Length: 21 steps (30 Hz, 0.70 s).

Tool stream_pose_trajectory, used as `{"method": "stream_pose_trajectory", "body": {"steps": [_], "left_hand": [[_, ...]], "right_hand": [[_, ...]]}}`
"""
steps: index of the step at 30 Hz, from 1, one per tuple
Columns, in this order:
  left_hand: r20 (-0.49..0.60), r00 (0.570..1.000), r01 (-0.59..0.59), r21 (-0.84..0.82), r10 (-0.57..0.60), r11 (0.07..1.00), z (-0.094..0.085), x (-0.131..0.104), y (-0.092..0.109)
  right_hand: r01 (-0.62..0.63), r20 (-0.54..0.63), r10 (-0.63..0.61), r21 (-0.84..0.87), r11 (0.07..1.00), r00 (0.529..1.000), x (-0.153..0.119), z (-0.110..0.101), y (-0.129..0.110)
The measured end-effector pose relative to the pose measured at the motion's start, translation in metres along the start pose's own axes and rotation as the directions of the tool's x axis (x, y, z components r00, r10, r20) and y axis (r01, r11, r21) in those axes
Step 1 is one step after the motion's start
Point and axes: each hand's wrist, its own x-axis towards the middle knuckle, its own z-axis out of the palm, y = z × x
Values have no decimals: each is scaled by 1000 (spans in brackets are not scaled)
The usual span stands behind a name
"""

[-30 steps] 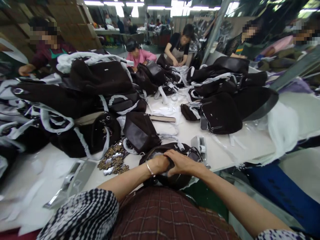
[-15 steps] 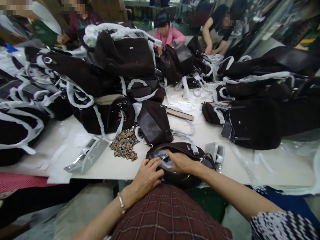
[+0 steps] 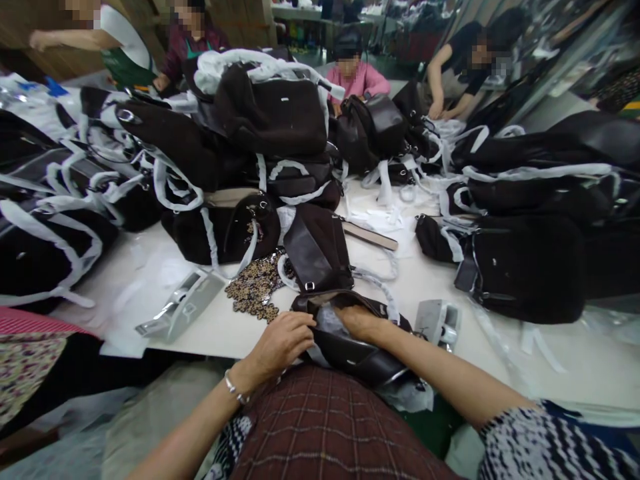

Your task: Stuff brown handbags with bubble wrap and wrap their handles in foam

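Left hand [image 3: 287, 340] at the left rim of the dark brown handbag [image 3: 345, 357], right hand [image 3: 364, 325] inside its opening; whether either grasps cannot be told. Bag sits at the worktable [image 3: 200, 343] edge. Steady the rim; avoid snagging the clear plastic [image 3: 330, 320].

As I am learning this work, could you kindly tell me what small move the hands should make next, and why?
Perhaps the right hand should press the clear plastic deeper while the left hand steadies the dark bag: the bag is open, plastic shows inside, the right hand reaches in, and the left is at its edge.
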Motion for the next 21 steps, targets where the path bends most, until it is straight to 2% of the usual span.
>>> {"method": "stream_pose_trajectory", "body": {"steps": [2,4,5,7,9,12,15,17,18,20,21], "left_hand": [[-127,983,119,-108,-133,987,-7,-1,-2],[-218,925,276,-182,-312,944,-16,3,-6],[-217,895,348,-206,-389,915,-20,6,-9],[-136,864,452,-210,-484,867,-23,15,-14],[-19,862,497,-165,-507,852,-18,26,-18],[119,836,546,-73,-536,835,-5,38,-19],[221,813,555,-11,-539,832,1,39,-18],[277,828,503,18,-488,864,-2,35,-19],[274,848,463,32,-454,886,-6,34,-20],[197,909,362,60,-366,930,-14,35,-18],[136,939,309,66,-315,949,-18,38,-15]], "right_hand": [[17,10,-17,36,999,1000,-11,-11,-1],[19,-31,-18,61,998,999,-28,-30,-6],[12,-83,-6,69,998,997,-35,-40,-9],[15,-216,6,95,995,976,-39,-51,-19],[69,-275,-23,159,985,961,-29,-47,-28],[116,-210,-56,287,951,976,1,-21,-37],[45,-173,26,391,919,985,15,-4,-34],[4,-101,65,569,822,993,0,-11,-26],[1,-70,63,682,732,996,-16,-20,-20],[34,-94,94,864,502,991,-63,-40,-7],[74,-152,162,908,413,975,-90,-47,2]]}}
